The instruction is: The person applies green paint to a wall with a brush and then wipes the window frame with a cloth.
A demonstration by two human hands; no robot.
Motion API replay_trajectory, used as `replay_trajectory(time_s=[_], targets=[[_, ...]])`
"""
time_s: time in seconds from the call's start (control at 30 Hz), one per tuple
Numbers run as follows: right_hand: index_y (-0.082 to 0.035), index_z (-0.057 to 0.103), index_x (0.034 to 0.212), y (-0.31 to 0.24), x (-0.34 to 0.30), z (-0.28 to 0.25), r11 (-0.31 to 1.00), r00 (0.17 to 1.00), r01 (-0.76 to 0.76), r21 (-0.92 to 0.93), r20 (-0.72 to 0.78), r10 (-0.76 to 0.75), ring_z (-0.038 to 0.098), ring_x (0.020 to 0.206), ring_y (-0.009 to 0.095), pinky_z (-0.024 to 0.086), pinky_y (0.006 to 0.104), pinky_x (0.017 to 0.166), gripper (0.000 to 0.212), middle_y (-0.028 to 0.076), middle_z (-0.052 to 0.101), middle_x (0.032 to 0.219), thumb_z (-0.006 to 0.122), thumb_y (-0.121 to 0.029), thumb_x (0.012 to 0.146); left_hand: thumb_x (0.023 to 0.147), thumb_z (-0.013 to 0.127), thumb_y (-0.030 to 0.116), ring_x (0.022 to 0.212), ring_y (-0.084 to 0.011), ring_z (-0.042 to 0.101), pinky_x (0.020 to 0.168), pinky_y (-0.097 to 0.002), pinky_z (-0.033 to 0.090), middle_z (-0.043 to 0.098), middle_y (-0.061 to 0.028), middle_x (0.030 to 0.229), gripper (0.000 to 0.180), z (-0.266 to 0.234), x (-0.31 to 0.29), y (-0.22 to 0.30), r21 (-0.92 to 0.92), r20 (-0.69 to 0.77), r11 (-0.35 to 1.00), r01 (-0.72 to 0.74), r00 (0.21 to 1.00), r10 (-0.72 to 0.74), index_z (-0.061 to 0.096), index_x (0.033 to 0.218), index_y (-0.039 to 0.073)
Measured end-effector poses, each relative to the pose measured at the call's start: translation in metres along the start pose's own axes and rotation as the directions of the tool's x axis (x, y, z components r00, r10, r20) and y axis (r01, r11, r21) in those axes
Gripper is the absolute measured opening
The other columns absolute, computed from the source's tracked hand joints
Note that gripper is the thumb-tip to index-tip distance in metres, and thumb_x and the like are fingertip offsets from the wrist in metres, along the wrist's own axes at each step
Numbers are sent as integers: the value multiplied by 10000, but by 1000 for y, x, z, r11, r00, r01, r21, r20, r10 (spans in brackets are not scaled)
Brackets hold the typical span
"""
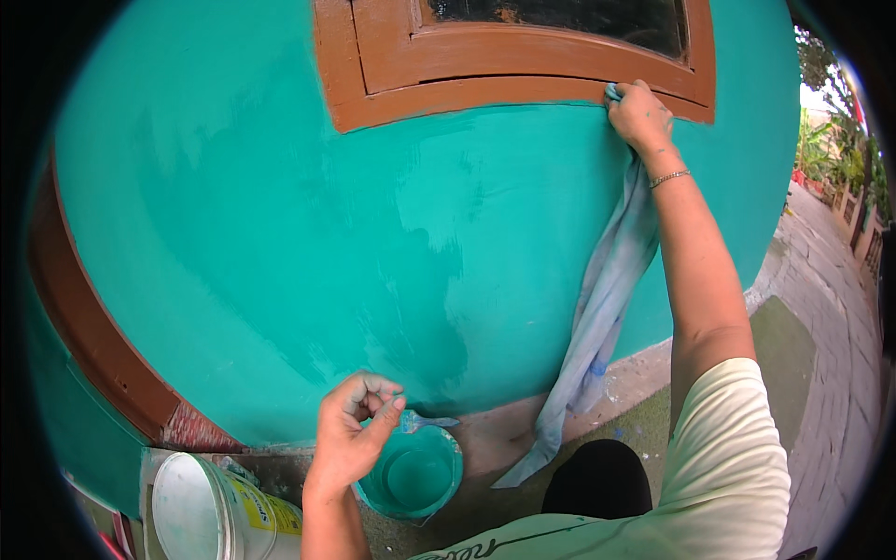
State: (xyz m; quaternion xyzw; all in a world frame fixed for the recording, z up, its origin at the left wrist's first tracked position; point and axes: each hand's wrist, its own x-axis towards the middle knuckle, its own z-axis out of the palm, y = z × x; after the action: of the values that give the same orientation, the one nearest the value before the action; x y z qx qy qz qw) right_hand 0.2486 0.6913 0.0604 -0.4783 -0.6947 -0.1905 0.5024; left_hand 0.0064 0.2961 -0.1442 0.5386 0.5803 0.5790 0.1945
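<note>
Teal-painted wall point(280, 233) backs everything. Left stands a white plastic bucket point(235, 523); the left hand point(353, 434) curls loosely, though I cannot tell whether its fingertips meet. Beside it, a blue-handled, teal-smeared paintbrush point(433, 423) lies at the rim of a round teal paint tub point(454, 481), probably so drips fall inside. A long grey-blue cloth point(605, 303) hangs because the right hand point(640, 119) grips its top against the brown wooden window frame point(485, 110).

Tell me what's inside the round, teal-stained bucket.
Smooth teal liquid paint shows inside the bucket, covering its bottom. The bare left hand hides part of its far-left rim.
</note>
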Motion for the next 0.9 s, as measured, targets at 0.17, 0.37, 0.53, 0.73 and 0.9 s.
replay_trajectory(time_s=[0.17,0.37,0.53,0.73,0.9], targets=[[-127,718,1014,-44,-9,1,994,993,110,-2,49,-110,595,1091,381,474,469,918,251,163,596,1176,531,-231,881,885,659,-14,687,-62,536,622,-250,528,560,-7,805,74,-2,-2,-7,40,6,999,5,1000,-6,618,946,-4],[-127,711,1026,-49,-12,0,991,994,113,67,-5,-113,604,1072,391,475,476,916,264,159,614,1147,527,-231,869,884,658,-18,680,-63,538,610,-253,527,560,-8,814,76,-3,-3,-1,-4,-10,1000,-5,1000,5,617,947,-6],[-103,710,1023,-10,-1,2,1000,999,-3,5,-37,3,601,1078,396,472,489,915,276,151,609,1176,517,-237,876,883,659,-20,688,-61,542,613,-250,528,560,-8,815,77,-9,-4,-3,-1,-36,1000,-14,999,14,616,946,-5],[-72,716,945,-82,-20,-1,977,979,202,73,-19,-201,628,993,407,497,488,872,226,186,617,1095,539,-169,842,884,658,-19,685,-60,540,614,-249,527,561,-10,815,74,-4,-2,-7,35,-6,999,-31,999,31,617,944,-4],[-105,718,980,-79,-20,-2,980,984,180,79,-10,-180,612,1050,385,483,471,893,243,160,617,1129,528,-204,865,884,660,-15,688,-60,538,616,-248,527,553,-10,813,69,-4,-2,2,18,-25,999,-31,999,32,619,939,-4]])
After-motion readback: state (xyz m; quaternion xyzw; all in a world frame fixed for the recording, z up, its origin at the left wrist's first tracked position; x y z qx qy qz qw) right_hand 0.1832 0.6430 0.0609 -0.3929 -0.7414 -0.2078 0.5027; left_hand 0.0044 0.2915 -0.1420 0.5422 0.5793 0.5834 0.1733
